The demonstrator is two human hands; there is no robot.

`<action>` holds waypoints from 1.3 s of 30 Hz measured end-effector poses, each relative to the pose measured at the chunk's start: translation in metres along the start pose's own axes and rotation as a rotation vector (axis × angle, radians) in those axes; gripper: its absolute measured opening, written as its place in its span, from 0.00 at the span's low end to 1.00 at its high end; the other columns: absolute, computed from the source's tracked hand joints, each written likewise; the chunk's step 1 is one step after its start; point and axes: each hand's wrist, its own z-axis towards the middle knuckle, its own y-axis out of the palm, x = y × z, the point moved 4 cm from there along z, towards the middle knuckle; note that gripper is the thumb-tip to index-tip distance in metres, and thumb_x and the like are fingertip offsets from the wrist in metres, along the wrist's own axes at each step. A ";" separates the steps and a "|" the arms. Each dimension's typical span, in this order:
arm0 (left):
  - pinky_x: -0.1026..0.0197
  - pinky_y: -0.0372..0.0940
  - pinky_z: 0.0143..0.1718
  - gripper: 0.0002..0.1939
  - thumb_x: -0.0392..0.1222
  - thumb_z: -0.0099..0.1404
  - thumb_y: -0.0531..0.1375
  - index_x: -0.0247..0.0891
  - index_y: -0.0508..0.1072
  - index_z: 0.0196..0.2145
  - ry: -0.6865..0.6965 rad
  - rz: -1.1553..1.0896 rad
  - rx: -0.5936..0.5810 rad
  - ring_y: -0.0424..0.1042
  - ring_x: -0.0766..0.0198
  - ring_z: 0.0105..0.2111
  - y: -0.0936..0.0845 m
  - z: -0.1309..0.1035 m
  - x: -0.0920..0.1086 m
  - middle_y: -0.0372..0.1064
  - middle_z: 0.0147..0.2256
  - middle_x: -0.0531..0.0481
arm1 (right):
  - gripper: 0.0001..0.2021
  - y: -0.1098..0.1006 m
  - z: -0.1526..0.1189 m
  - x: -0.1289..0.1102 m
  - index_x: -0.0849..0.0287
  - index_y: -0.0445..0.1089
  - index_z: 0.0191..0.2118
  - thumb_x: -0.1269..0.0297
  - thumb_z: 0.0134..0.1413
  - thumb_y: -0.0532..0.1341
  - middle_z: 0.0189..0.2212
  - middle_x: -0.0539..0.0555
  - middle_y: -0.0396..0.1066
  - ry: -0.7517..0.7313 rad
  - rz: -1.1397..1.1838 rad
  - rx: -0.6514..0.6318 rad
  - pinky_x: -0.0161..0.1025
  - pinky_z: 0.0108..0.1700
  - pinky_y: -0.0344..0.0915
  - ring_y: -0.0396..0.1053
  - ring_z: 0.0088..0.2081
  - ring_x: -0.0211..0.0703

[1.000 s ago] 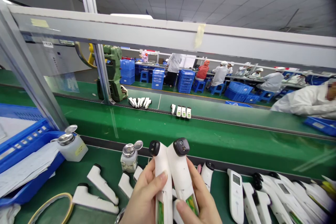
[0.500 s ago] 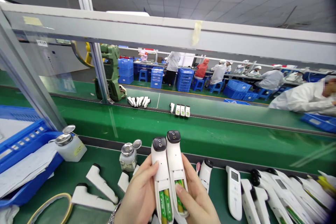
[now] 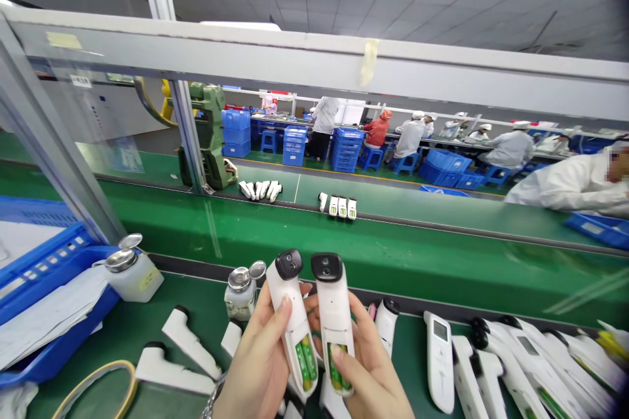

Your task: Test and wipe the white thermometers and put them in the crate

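Observation:
My left hand is closed round a white handheld thermometer with a black head and two green batteries in its open compartment. A second thermometer, also with its battery compartment open, is gripped by my right hand, the thumb lying on its batteries. The two devices are apart at the heads and lean slightly away from each other. Below them, more white devices lie partly hidden by my hands. Beside my right hand another thermometer lies on the bench.
At right lie several thermometers. Left are white devices, a tape ring, pump bottles and a blue tray. Beyond the green conveyor, more devices sit near a green press; a person leans at right.
The two thermometers, side by side and touching before, have separated. The left one has tilted and moved left with my left hand; the right one's head is slightly lower and further right.

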 end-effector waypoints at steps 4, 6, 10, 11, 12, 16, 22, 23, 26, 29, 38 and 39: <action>0.59 0.64 0.34 0.16 0.50 0.61 0.57 0.38 0.70 0.43 0.007 0.052 0.077 0.67 0.64 0.30 -0.005 0.003 0.001 0.69 0.35 0.46 | 0.26 -0.011 -0.001 -0.004 0.40 0.61 0.53 0.58 0.48 0.66 0.44 0.48 0.73 -0.008 -0.082 0.115 0.41 0.46 0.68 0.72 0.41 0.43; 0.60 0.63 0.34 0.17 0.52 0.62 0.54 0.36 0.71 0.39 0.013 0.049 0.054 0.65 0.65 0.29 -0.005 0.004 0.002 0.68 0.34 0.46 | 0.27 -0.017 -0.003 -0.006 0.43 0.61 0.54 0.55 0.46 0.66 0.45 0.50 0.72 -0.021 -0.199 0.184 0.41 0.46 0.68 0.72 0.40 0.44; 0.58 0.62 0.41 0.15 0.49 0.64 0.53 0.37 0.73 0.41 0.043 0.125 -0.024 0.66 0.61 0.35 -0.003 0.002 0.002 0.69 0.38 0.44 | 0.29 -0.027 -0.011 -0.004 0.50 0.62 0.54 0.46 0.48 0.61 0.55 0.54 0.65 0.003 -0.338 0.387 0.44 0.55 0.61 0.65 0.53 0.52; 0.58 0.62 0.43 0.14 0.48 0.62 0.55 0.37 0.73 0.40 0.041 0.163 -0.034 0.66 0.61 0.37 -0.003 0.002 0.002 0.69 0.39 0.44 | 0.29 -0.029 -0.012 -0.003 0.52 0.62 0.54 0.45 0.48 0.60 0.56 0.55 0.63 0.002 -0.351 0.414 0.45 0.56 0.60 0.63 0.55 0.53; 0.58 0.62 0.43 0.13 0.47 0.61 0.58 0.37 0.74 0.39 0.036 0.205 -0.041 0.67 0.61 0.37 -0.004 0.001 0.002 0.69 0.38 0.45 | 0.29 -0.030 -0.011 -0.003 0.53 0.63 0.54 0.45 0.48 0.61 0.57 0.56 0.63 -0.002 -0.365 0.414 0.45 0.56 0.59 0.62 0.55 0.54; 0.64 0.61 0.35 0.14 0.46 0.54 0.65 0.38 0.73 0.38 0.027 0.299 -0.059 0.65 0.67 0.30 -0.005 0.003 0.000 0.67 0.30 0.49 | 0.27 -0.029 -0.003 -0.005 0.52 0.63 0.54 0.52 0.48 0.64 0.52 0.56 0.68 -0.039 -0.429 0.200 0.43 0.54 0.63 0.66 0.52 0.52; 0.66 0.61 0.32 0.19 0.46 0.52 0.66 0.37 0.71 0.41 0.041 0.266 -0.026 0.64 0.68 0.29 -0.007 0.004 0.000 0.66 0.29 0.50 | 0.23 -0.015 0.001 -0.007 0.46 0.61 0.54 0.56 0.52 0.63 0.55 0.52 0.65 -0.046 -0.347 0.004 0.40 0.54 0.62 0.65 0.52 0.45; 0.66 0.61 0.31 0.18 0.46 0.53 0.65 0.37 0.71 0.40 0.048 0.273 -0.008 0.64 0.69 0.28 -0.007 0.003 0.000 0.66 0.28 0.51 | 0.23 -0.013 0.001 -0.007 0.45 0.61 0.54 0.56 0.52 0.63 0.56 0.52 0.64 -0.040 -0.340 -0.014 0.40 0.54 0.62 0.64 0.53 0.45; 0.67 0.62 0.32 0.16 0.44 0.56 0.63 0.39 0.69 0.43 0.108 0.294 0.083 0.66 0.66 0.33 -0.008 -0.001 0.004 0.68 0.32 0.50 | 0.24 -0.006 -0.001 -0.008 0.44 0.61 0.54 0.55 0.51 0.63 0.53 0.52 0.67 -0.001 -0.344 -0.066 0.40 0.54 0.61 0.66 0.51 0.45; 0.64 0.64 0.39 0.25 0.44 0.55 0.64 0.43 0.63 0.50 0.217 0.286 0.121 0.67 0.60 0.44 -0.008 -0.002 0.009 0.70 0.42 0.47 | 0.26 0.003 -0.002 -0.007 0.47 0.61 0.54 0.52 0.49 0.64 0.51 0.54 0.69 0.058 -0.362 -0.151 0.43 0.55 0.61 0.67 0.51 0.48; 0.61 0.68 0.39 0.24 0.40 0.53 0.66 0.37 0.66 0.47 0.412 0.371 0.155 0.72 0.58 0.40 -0.019 -0.001 0.025 0.72 0.44 0.44 | 0.23 0.006 -0.006 -0.024 0.50 0.59 0.56 0.50 0.57 0.55 0.54 0.56 0.62 -0.051 -0.886 -0.391 0.40 0.52 0.63 0.64 0.53 0.46; 0.61 0.68 0.39 0.24 0.40 0.52 0.66 0.37 0.66 0.47 0.424 0.365 0.159 0.72 0.57 0.41 -0.019 -0.002 0.029 0.72 0.43 0.45 | 0.20 -0.004 -0.001 -0.032 0.51 0.60 0.55 0.51 0.60 0.51 0.53 0.56 0.63 -0.107 -1.134 -0.328 0.39 0.52 0.63 0.64 0.52 0.44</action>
